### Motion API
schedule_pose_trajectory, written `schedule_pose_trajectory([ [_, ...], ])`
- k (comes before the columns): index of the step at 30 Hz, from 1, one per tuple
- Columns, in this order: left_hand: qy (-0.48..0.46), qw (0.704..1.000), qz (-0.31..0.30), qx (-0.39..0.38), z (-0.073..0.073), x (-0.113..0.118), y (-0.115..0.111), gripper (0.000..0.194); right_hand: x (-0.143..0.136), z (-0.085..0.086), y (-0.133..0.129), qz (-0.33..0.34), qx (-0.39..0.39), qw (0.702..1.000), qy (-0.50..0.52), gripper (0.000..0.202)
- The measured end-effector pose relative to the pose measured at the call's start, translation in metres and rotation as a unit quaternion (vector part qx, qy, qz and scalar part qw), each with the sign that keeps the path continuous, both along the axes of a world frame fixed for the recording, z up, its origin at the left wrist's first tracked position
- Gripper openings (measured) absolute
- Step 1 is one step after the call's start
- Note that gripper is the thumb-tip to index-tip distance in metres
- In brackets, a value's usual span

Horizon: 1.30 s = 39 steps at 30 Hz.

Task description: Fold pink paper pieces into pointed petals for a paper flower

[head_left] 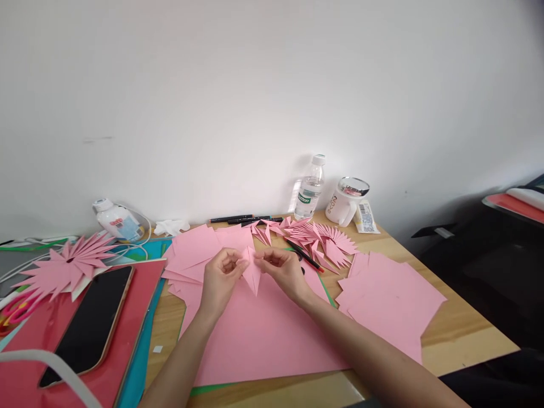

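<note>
Between both hands, a small pink piece of folded paper is held up, its pointed end hanging down and a crease running along its middle. My left hand pinches its left edge between thumb and fingers. On the opposite edge, my right hand has a similar pinch. Below them lies a large pink sheet on the table. Loose pink paper pieces are piled behind my left hand. Folded pink paper points, some joined in a curved row, lie beyond my right hand.
A water bottle and a white mug stand by the wall. Pink sheets lie at right. Pens lie at the back. At left are a phone, a pink paper pinwheel shape, scissors and a white bottle.
</note>
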<state>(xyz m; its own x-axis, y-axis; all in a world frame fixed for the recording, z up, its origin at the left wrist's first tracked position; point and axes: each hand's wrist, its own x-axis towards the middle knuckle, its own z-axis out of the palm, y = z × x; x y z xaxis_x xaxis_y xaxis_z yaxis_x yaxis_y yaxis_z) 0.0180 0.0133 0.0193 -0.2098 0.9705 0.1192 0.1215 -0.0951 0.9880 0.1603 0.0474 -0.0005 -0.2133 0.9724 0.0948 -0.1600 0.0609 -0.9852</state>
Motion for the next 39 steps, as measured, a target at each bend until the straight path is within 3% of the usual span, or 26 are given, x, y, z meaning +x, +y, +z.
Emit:
schedule_pose_trajectory([
  [4,0.043,0.998,0.020,-0.029,-0.008,0.001,0.000,0.021,0.002,-0.009,-0.002,-0.009,0.027,0.999,-0.032,0.024],
  [10,0.029,0.998,0.046,-0.033,-0.009,0.001,-0.002,0.020,0.005,-0.005,-0.005,-0.035,0.094,0.991,-0.089,0.015],
  [15,0.039,0.998,0.048,0.000,-0.009,0.002,-0.004,0.011,0.008,-0.004,-0.005,-0.044,0.192,0.970,-0.144,0.010],
  [20,0.076,0.994,0.053,0.062,-0.009,0.005,-0.007,0.007,0.009,-0.001,-0.007,-0.060,0.235,0.953,-0.181,0.010],
  [26,0.070,0.996,0.043,0.039,-0.009,0.007,-0.009,0.011,0.010,0.004,-0.010,-0.046,0.285,0.928,-0.237,0.015],
  [30,0.052,0.997,0.034,0.040,-0.007,0.008,-0.010,0.010,0.010,0.004,-0.009,-0.024,0.266,0.943,-0.199,0.013],
  [39,-0.059,0.998,0.011,-0.013,-0.005,0.005,-0.006,0.015,0.011,0.007,-0.007,0.002,0.102,0.991,-0.084,0.014],
])
